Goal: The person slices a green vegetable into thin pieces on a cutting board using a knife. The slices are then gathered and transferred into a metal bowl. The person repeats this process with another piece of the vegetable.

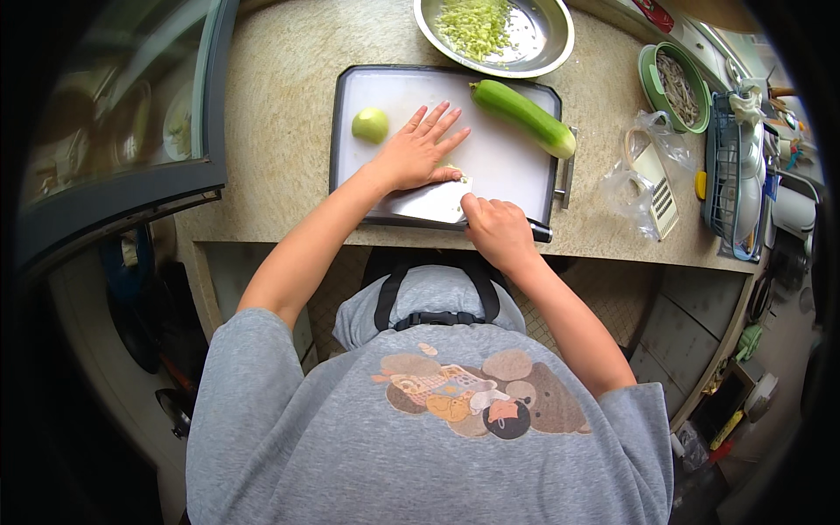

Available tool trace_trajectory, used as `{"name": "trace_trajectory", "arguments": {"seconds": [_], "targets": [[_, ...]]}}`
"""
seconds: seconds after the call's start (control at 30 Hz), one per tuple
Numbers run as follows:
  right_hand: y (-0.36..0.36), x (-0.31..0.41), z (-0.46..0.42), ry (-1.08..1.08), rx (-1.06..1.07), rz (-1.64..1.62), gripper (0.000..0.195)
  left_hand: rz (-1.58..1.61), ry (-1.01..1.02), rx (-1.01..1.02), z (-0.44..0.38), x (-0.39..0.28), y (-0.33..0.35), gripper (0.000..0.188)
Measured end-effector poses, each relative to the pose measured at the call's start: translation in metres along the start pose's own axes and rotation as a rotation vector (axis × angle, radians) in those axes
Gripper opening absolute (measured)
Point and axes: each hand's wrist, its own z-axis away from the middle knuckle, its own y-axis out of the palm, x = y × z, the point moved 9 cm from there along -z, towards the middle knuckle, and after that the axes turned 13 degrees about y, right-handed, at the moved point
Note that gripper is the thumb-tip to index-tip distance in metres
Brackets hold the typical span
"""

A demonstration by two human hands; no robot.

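Observation:
My right hand [497,226] grips the black handle of a kitchen cleaver [430,202], whose broad blade lies low over the near edge of a white cutting board [407,82]. My left hand [420,152] is spread out over the board just beyond the blade, its thumb close to a few pale green bits [462,174] by the blade. What lies beneath the palm is hidden. A rounded green vegetable piece [370,125] rests left of this hand. To its right, a long green zucchini [522,118] lies slantwise across the board's far right corner.
Behind the board stands a steel bowl [538,39] holding chopped green bits [474,29]. On the right are a slotted grater [656,190], a clear plastic bag [627,197], a green container [679,85] and a dish rack [728,177]. An open window frame [213,98] juts in from the left.

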Motion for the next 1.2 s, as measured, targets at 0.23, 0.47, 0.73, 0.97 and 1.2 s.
{"name": "trace_trajectory", "arguments": {"seconds": [0.23, 0.47, 0.73, 0.97, 1.2], "targets": [[0.012, -0.016, -0.012, -0.013, 0.111, -0.014, 0.01, 0.113, -0.071, -0.106, 0.003, -0.01, -0.014, 0.068], [0.001, -0.015, -0.015, -0.144, 0.051, -0.057, 0.008, -0.095, -0.208, -0.118, 0.0, -0.012, -0.004, 0.067], [0.001, -0.019, -0.011, -0.222, 0.073, -0.042, 0.009, 0.045, -0.301, -0.224, 0.004, -0.01, -0.023, 0.065], [-0.018, -0.047, 0.008, -0.111, 0.178, -0.191, 0.038, 0.467, -0.633, -0.867, 0.105, 0.028, -0.066, 0.019], [0.004, -0.102, 0.033, 0.422, 0.259, -0.762, 0.028, 0.284, -0.765, -0.956, 0.133, -0.007, -0.009, 0.023]]}}
